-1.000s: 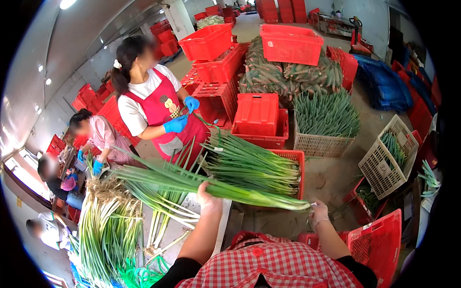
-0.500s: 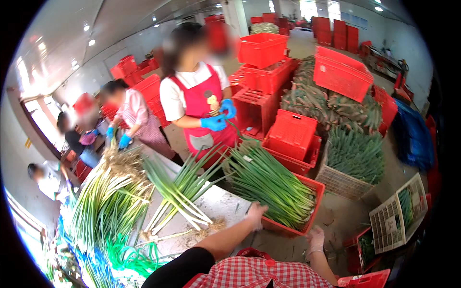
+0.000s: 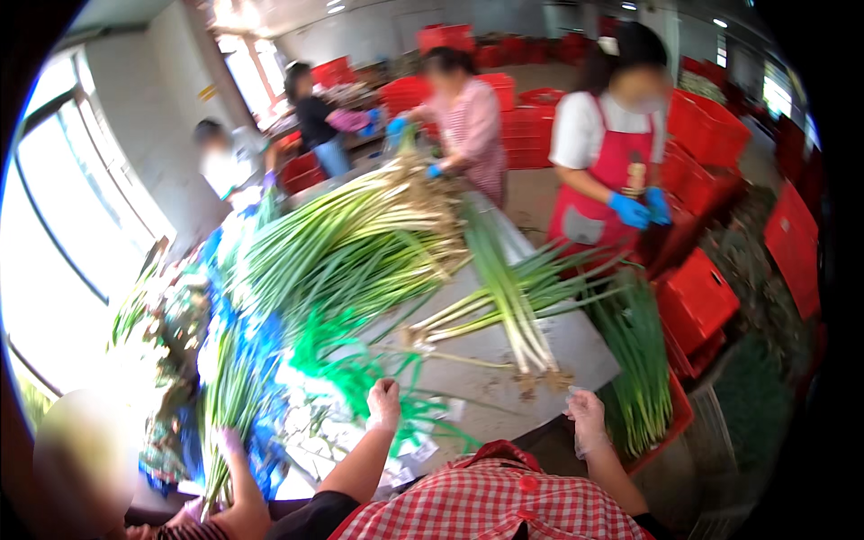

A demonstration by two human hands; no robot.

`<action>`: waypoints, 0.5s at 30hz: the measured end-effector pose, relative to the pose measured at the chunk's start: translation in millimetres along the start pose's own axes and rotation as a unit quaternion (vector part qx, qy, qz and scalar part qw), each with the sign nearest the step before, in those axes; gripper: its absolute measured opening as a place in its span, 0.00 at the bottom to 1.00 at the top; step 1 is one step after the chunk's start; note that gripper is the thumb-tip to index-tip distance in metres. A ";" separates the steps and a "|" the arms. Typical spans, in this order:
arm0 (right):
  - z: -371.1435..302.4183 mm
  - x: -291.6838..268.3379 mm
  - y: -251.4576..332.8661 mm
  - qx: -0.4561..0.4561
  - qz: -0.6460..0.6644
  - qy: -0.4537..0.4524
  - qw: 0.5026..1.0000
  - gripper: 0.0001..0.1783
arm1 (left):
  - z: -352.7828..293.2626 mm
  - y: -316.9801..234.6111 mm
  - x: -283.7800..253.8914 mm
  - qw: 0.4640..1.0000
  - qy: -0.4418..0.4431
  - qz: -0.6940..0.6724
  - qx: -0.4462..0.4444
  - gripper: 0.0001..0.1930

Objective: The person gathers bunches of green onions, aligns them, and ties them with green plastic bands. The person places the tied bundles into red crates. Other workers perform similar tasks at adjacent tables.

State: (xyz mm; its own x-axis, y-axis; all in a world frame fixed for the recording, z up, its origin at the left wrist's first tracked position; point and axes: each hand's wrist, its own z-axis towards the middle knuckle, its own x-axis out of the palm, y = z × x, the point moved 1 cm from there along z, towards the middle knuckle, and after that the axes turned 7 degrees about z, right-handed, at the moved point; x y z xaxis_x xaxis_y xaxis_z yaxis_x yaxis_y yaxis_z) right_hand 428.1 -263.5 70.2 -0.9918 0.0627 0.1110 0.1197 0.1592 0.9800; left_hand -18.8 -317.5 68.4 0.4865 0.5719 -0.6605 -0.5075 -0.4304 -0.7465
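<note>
Over the near side of the table my left hand (image 3: 383,405) is closed, its fingers drawn together beside a tangle of green plastic ties (image 3: 337,355). Whether it pinches a tie I cannot make out. My right hand (image 3: 589,421), in a thin clear glove, is held loosely open at the table's near right edge, with nothing visible in it. Ahead of it several loose green onions (image 3: 513,310) lie with roots toward me. A red crate (image 3: 677,418) filled with green onions (image 3: 641,378) stands to the right of my right hand.
A large heap of green onions (image 3: 351,238) covers the far left of the metal table (image 3: 576,346). At lower left a co-worker's hand (image 3: 232,450) grips a green onion bunch (image 3: 220,396) by blue plastic (image 3: 256,360). A person in a red apron (image 3: 612,144) stands across; others work beyond.
My view has swung left. My left hand has left the onion crate and come over the table by the green ties. My right hand has also moved from the crate to the table edge.
</note>
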 end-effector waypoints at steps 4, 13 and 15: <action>-27.1 99.8 -9.7 -0.002 -0.020 0.178 0.984 0.14 | 30.0 80.0 -62.6 0.996 -0.041 0.055 -0.049 0.11; -69.7 181.7 -28.2 -0.019 -0.156 0.245 0.957 0.14 | 95.7 96.5 -85.4 0.943 -0.079 0.237 0.221 0.15; -70.2 186.9 -21.7 -0.004 -0.142 0.232 0.962 0.13 | 106.7 69.8 -74.8 0.920 -0.036 0.285 0.267 0.13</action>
State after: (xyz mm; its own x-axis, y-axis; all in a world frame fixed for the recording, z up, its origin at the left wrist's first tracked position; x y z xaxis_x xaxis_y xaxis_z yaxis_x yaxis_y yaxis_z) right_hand 237.0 -324.4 81.2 -0.8976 -0.4289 -0.1021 -0.1584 0.0977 0.9825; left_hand -166.5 -315.8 74.3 -0.0049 0.4119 -0.9112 -0.9518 -0.2813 -0.1220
